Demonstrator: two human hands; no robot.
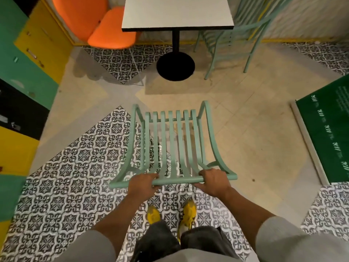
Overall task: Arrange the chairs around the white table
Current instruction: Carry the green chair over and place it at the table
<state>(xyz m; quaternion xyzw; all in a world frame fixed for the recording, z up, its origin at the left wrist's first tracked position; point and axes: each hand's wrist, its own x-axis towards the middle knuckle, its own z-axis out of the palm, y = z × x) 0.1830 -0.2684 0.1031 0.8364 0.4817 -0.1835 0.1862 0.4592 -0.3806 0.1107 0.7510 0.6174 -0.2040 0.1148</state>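
A mint-green slatted metal chair (171, 140) stands directly in front of me, its seat facing the white table (177, 13). My left hand (142, 184) and my right hand (213, 179) both grip the top rail of its backrest. The table has a black post and a round black base (175, 66) and stands some way beyond the chair. An orange padded chair (111, 29) sits at the table's left side. Another mint-green slatted chair (238, 35) stands at its right side.
Green and yellow cabinets (35, 59) line the left wall. A green board (328, 129) leans at the right. The floor mixes beige tiles and black-and-white patterned tiles. My feet in yellow shoes (188, 210) stand just behind the chair.
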